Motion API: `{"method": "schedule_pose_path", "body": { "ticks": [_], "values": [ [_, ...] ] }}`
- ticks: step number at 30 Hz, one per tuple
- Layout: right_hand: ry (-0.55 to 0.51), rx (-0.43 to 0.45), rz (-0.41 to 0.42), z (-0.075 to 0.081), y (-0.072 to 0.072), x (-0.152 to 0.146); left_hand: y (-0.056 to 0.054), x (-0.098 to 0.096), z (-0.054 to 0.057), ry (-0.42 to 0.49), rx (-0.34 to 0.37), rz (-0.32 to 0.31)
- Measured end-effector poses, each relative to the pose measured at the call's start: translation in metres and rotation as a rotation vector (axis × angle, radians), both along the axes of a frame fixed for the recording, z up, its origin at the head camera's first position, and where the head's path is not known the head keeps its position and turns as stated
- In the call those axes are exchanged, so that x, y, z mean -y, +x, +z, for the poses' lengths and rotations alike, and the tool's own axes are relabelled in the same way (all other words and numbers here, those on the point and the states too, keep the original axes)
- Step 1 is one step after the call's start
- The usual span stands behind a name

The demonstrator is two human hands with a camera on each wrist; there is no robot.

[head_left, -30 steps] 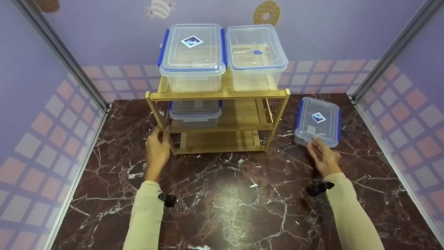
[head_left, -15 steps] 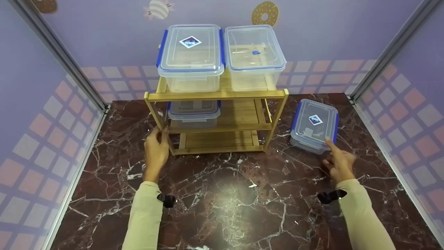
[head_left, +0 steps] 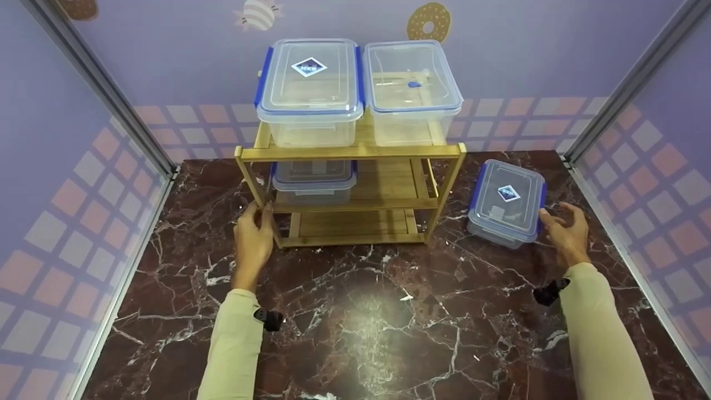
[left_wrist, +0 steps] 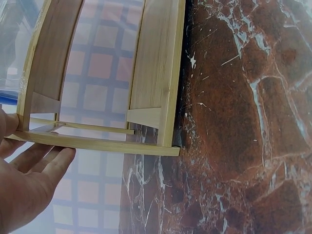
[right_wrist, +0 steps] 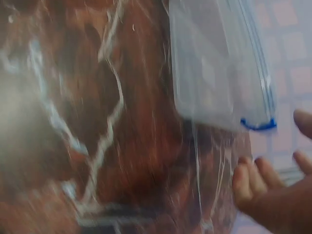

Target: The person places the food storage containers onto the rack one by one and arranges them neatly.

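Observation:
My left hand (head_left: 254, 239) grips the left front post of a bamboo shelf rack (head_left: 355, 206). In the left wrist view the thumb lies on one side of the post and the fingers (left_wrist: 61, 163) on the other. Beside the right edge of a lidded clear plastic food container (head_left: 508, 203) is my right hand (head_left: 567, 233), its fingers spread and holding nothing. That container lies flat on the marbled surface, right of the rack, with blue side clips and a diamond label. The right wrist view, blurred, shows a gap between the fingers (right_wrist: 263, 178) and the container's blue clip (right_wrist: 258, 125).
Two larger lidded containers stand on the top shelf: one with blue clips (head_left: 311, 91), the other with a blue lid tab (head_left: 414, 84). On the middle shelf's left side sits a smaller container (head_left: 314, 183). Patterned panels (head_left: 655, 183) enclose the dark marbled surface (head_left: 361, 322).
My right hand has moved from the container's front edge round to its right side. The container has turned slightly and slid a little toward me. My left hand stays on the post.

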State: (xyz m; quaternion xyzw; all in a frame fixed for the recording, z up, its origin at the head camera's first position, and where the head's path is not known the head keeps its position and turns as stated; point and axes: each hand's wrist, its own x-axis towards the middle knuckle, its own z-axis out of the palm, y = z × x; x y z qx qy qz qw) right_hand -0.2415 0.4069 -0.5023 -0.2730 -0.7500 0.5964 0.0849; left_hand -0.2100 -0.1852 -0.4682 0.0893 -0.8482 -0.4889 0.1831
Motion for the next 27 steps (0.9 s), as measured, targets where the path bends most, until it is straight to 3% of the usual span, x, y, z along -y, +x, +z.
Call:
{"method": "schedule_pose_path", "body": {
  "ticks": [3,7,12,20,27],
  "values": [
    [0.097,-0.012,0.120,0.000,-0.005,-0.004,0.000,0.000,-0.001,-0.003,0.002,0.001],
    [0.089,-0.020,0.204,0.001,-0.010,-0.005,-0.001,-0.001,-0.001,0.000,-0.001,-0.004],
    [0.037,-0.007,0.230,0.005,-0.011,-0.005,-0.002,0.000,-0.002,-0.010,0.001,-0.010],
    [-0.219,-0.044,0.272,0.003,-0.013,-0.003,0.000,0.001,-0.001,-0.007,-0.009,0.002],
    [-0.150,0.018,0.371,-0.006,-0.014,0.003,-0.001,0.001,-0.001,-0.003,-0.022,-0.004]
  ]
}}
